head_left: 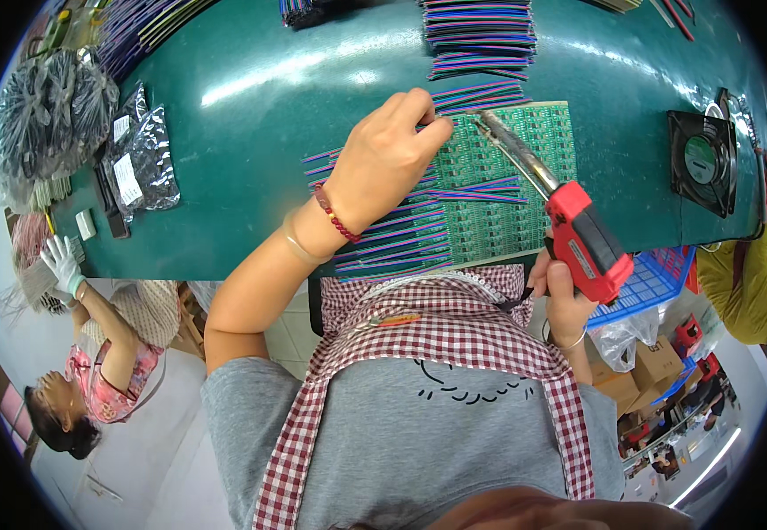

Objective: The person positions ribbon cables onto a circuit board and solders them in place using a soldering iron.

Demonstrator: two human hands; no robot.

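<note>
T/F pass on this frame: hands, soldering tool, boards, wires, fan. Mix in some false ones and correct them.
1. The right hand holds the red-and-black soldering tool. True.
2. Some multicoloured wires lie across the green circuit boards. True.
3. The soldering tool's tip points back at the person's body. False: it points away, toward the far edge of the boards.
4. The left hand is bare, with a beaded bracelet at its wrist. True.
5. The black fan is left of the boards. False: the black fan is to their right.
</note>
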